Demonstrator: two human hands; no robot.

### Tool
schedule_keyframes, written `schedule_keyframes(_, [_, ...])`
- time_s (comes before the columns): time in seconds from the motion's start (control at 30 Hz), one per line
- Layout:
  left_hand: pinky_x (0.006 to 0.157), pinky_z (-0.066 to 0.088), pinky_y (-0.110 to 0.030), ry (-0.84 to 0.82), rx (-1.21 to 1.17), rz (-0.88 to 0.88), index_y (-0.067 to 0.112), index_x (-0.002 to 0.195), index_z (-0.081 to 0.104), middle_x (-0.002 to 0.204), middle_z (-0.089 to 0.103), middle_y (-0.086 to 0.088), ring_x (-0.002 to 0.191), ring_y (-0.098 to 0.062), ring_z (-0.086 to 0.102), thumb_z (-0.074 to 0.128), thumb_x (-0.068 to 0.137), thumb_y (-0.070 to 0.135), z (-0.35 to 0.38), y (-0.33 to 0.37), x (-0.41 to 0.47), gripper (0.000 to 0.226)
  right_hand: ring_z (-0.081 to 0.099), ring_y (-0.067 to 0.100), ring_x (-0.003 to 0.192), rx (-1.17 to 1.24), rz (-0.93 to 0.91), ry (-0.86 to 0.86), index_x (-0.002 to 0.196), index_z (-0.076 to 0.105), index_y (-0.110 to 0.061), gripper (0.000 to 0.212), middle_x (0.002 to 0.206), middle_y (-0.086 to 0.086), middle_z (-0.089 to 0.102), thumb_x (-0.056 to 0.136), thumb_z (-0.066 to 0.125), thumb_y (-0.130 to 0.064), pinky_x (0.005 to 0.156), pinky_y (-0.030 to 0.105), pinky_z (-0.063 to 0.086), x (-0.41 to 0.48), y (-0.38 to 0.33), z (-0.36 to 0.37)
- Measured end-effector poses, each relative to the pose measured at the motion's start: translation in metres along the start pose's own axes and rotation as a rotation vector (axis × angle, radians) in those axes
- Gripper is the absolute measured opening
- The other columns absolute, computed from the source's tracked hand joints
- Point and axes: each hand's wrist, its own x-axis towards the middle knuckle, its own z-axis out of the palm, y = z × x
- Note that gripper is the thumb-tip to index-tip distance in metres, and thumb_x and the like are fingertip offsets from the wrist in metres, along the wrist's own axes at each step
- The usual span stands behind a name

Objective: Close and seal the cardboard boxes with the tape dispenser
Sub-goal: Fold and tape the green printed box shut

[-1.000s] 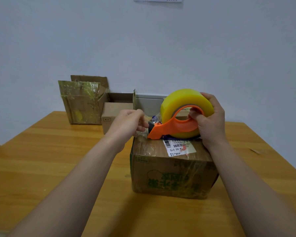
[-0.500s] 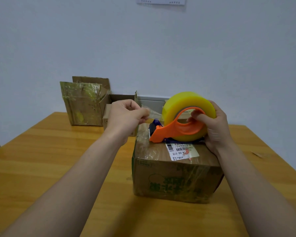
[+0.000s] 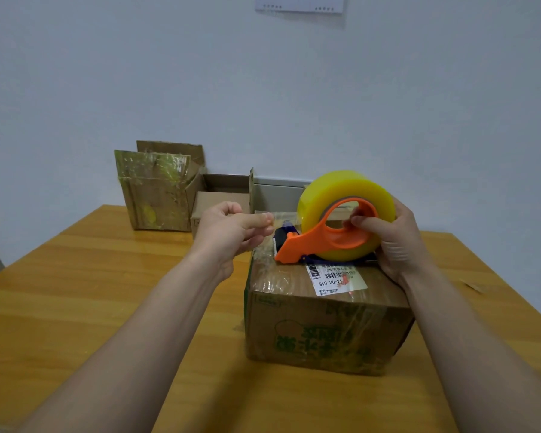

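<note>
A closed cardboard box [image 3: 322, 332] with green print and a white label stands on the wooden table [image 3: 75, 292]. On its top rests an orange tape dispenser [image 3: 328, 239] carrying a big yellow tape roll [image 3: 347, 192]. My right hand [image 3: 394, 239] grips the dispenser, fingers through the roll's core. My left hand [image 3: 231, 232] pinches the free end of the clear tape [image 3: 281, 218], which stretches from the roll to my fingers just left of the dispenser's nose.
At the back left of the table stand two open cardboard boxes: a taped, worn one [image 3: 156, 192] and a smaller plain one [image 3: 222, 198]. A grey panel [image 3: 278, 195] lies against the white wall behind.
My left hand has risen from the box's top edge and drawn the tape end out to the left. The dispenser stays on the box in my right hand.
</note>
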Motion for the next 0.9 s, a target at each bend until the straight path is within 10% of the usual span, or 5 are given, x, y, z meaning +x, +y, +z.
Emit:
schedule_keyframes(0.4, [0.053,0.055,-0.018,-0.029,0.065,-0.041,0.007,0.109,0.071,0.082,0.078,-0.008,0.066,-0.011,0.072,0.087,0.078,0.008,-0.003,-0.003,0.001,0.034,0.068,0.029,0.085,-0.021,-0.041,0.005,0.092,0.07,-0.013,0.03,0.092,0.012,0.066,0.079,0.07,0.014,0.075,0.035,0.055,-0.003,-0.002,0.002])
schedule_keyframes(0.7, [0.052,0.052,-0.017,-0.033,0.111,-0.027,0.012,0.11,0.074,0.092,0.08,-0.009,0.073,-0.014,0.074,0.088,0.077,0.007,-0.003,-0.002,0.002,0.036,0.07,0.031,0.091,-0.004,-0.01,0.012,0.127,0.059,-0.006,0.054,0.093,0.008,0.074,0.079,0.076,0.009,0.081,0.042,0.059,-0.001,-0.002,0.0])
schedule_keyframes(0.9, [0.053,0.054,-0.016,-0.061,0.074,-0.065,0.01,0.11,0.074,0.085,0.079,-0.007,0.067,-0.008,0.071,0.087,0.079,0.009,-0.005,-0.005,0.003,0.034,0.073,0.032,0.093,0.002,0.143,-0.061,0.104,0.073,-0.007,0.036,0.096,0.019,0.075,0.068,0.078,-0.01,0.085,0.045,0.057,-0.001,-0.011,0.001])
